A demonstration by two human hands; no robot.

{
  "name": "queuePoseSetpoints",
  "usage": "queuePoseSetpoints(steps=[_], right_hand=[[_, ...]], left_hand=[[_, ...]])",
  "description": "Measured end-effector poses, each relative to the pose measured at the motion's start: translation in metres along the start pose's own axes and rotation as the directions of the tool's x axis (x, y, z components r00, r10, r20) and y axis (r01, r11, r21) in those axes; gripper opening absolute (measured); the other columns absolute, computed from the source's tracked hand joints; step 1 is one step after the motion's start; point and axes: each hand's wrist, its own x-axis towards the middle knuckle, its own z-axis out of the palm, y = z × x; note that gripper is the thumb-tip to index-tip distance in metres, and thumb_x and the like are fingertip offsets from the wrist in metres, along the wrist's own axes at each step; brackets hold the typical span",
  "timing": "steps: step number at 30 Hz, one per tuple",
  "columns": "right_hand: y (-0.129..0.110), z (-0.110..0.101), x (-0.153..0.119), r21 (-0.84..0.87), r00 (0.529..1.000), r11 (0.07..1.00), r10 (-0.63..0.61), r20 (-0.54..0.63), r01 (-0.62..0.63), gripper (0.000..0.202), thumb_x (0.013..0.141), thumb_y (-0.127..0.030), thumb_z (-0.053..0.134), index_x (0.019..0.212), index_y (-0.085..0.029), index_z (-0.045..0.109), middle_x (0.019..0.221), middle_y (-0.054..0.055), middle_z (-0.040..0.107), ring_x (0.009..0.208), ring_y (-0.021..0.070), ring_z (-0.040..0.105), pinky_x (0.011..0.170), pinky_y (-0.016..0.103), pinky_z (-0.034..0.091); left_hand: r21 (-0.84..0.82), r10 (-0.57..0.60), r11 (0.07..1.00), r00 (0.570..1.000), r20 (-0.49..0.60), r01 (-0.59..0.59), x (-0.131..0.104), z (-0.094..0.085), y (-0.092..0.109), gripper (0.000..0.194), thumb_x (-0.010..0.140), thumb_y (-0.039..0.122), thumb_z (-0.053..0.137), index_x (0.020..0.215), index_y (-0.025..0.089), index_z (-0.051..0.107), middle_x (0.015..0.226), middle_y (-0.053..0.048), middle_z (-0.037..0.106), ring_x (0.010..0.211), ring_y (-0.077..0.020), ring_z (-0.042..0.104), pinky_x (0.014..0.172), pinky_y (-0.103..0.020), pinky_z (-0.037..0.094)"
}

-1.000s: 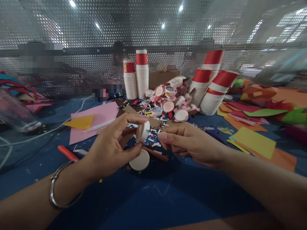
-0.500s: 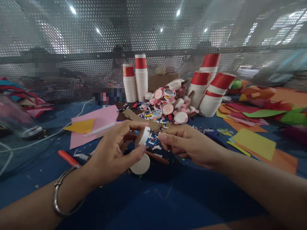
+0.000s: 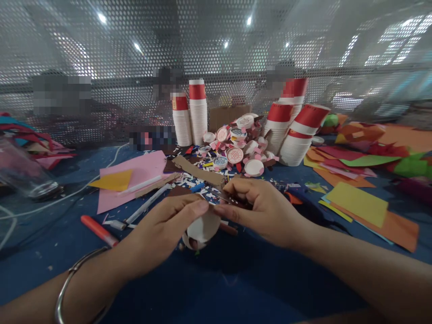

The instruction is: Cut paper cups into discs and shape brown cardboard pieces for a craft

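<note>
Evidently a perforated screen (image 3: 111, 40) spanned the whole background, and before it lay the blue surface (image 3: 141, 297). Two upright stacks of red-and-white paper cups (image 3: 198, 114) stood near the middle of its far side; leaning stacks of similar cups (image 3: 293, 152) rose farther right. Between them sat a heap of small round pieces (image 3: 234, 155), many edged with pink tabs. A pink sheet (image 3: 110, 195) lay toward the left, a yellow piece of paper (image 3: 116, 180) on top, while layered yellow and orange cards (image 3: 357, 204) rested at the right.

Nearer, the left hand (image 3: 165, 222) pinched a white disc (image 3: 204, 225) between thumb and fingers, tilted, above the surface at the centre. The right hand (image 3: 265, 209) was closed around a dark slim thing (image 3: 232, 198), too unclear to identify, its thumb tip just beside the disc's upper edge. A red-barrelled tool (image 3: 97, 229) lay beside the left forearm, whose wrist wore a silver bangle (image 3: 65, 284). Smallest were the paper scraps (image 3: 198, 187), scattered beyond both hands.
</note>
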Motion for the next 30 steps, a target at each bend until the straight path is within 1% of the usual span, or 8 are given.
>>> queuePoseSetpoints(steps=[5,9,12,14,17,21,24,30], right_hand=[[-0.006,0.004,-0.002,0.022,0.999,0.999,-0.024,0.045,0.024,0.029,0.089,-0.043,0.076,0.081,-0.018,0.063,0.070,-0.003,0.055,0.063,0.0113,0.046,0.057,0.024,0.036],[-0.007,0.002,-0.001,0.031,0.999,0.999,-0.034,0.031,0.033,0.028,0.088,-0.041,0.077,0.082,-0.017,0.064,0.073,-0.002,0.056,0.066,0.0118,0.047,0.058,0.023,0.038],[-0.005,0.001,0.000,0.044,0.999,0.998,-0.044,0.007,0.044,0.029,0.087,-0.043,0.076,0.080,-0.018,0.063,0.074,-0.001,0.056,0.068,0.0126,0.048,0.060,0.024,0.040],[-0.003,0.002,0.000,0.040,0.999,0.999,-0.031,-0.016,0.031,0.032,0.087,-0.045,0.076,0.079,-0.018,0.062,0.072,-0.001,0.055,0.068,0.0129,0.048,0.059,0.024,0.040],[-0.001,0.003,0.000,0.052,0.999,0.999,0.004,-0.040,-0.002,0.036,0.085,-0.050,0.077,0.077,-0.019,0.062,0.070,-0.001,0.055,0.065,0.0130,0.048,0.057,0.024,0.040],[0.000,0.004,0.002,0.119,0.999,0.992,0.042,-0.019,-0.040,0.039,0.084,-0.054,0.078,0.076,-0.019,0.061,0.068,-0.001,0.055,0.064,0.0135,0.050,0.055,0.025,0.041],[0.001,0.003,0.004,0.187,0.999,0.981,0.053,0.008,-0.054,0.040,0.084,-0.054,0.078,0.075,-0.020,0.058,0.066,-0.002,0.053,0.061,0.0126,0.048,0.054,0.025,0.040],[0.002,0.005,0.006,0.242,0.993,0.963,0.110,0.039,-0.116,0.037,0.083,-0.048,0.080,0.075,-0.019,0.059,0.064,-0.004,0.050,0.058,0.0108,0.045,0.052,0.024,0.035]], left_hand=[[-0.091,-0.100,0.990,0.994,0.054,0.104,-0.006,0.010,0.005,0.047,0.096,0.057,0.055,0.073,0.021,0.074,0.063,-0.003,0.067,0.052,-0.0146,0.058,0.048,-0.024,0.051],[-0.140,-0.103,0.984,0.992,0.072,0.112,-0.009,0.015,0.006,0.047,0.098,0.057,0.055,0.080,0.018,0.075,0.073,-0.005,0.070,0.060,-0.0150,0.064,0.055,-0.024,0.056],[-0.146,-0.126,0.980,0.989,0.080,0.137,-0.011,0.019,0.007,0.038,0.093,0.055,0.064,0.090,0.017,0.072,0.080,-0.005,0.070,0.065,-0.0149,0.066,0.057,-0.023,0.056],[-0.171,-0.145,0.973,0.987,0.066,0.154,-0.010,0.020,0.007,0.034,0.090,0.051,0.070,0.094,0.017,0.071,0.081,-0.005,0.070,0.066,-0.0150,0.067,0.056,-0.022,0.057],[-0.222,-0.164,0.961,0.986,0.032,0.167,-0.008,0.020,0.005,0.031,0.089,0.047,0.070,0.090,0.016,0.071,0.079,-0.005,0.070,0.063,-0.0154,0.068,0.053,-0.022,0.056],[-0.212,-0.137,0.969,0.990,-0.041,0.126,-0.005,0.020,0.002,0.026,0.089,0.042,0.070,0.086,0.016,0.072,0.075,-0.005,0.071,0.061,-0.0153,0.069,0.052,-0.022,0.057],[-0.206,-0.124,0.973,0.987,-0.104,0.100,-0.004,0.020,0.001,0.022,0.088,0.040,0.071,0.087,0.017,0.071,0.074,-0.004,0.071,0.059,-0.0153,0.069,0.051,-0.022,0.057],[-0.212,-0.148,0.970,0.982,-0.115,0.121,0.000,0.017,-0.002,0.017,0.088,0.037,0.071,0.083,0.021,0.068,0.068,0.000,0.067,0.057,-0.0139,0.065,0.052,-0.023,0.058]])
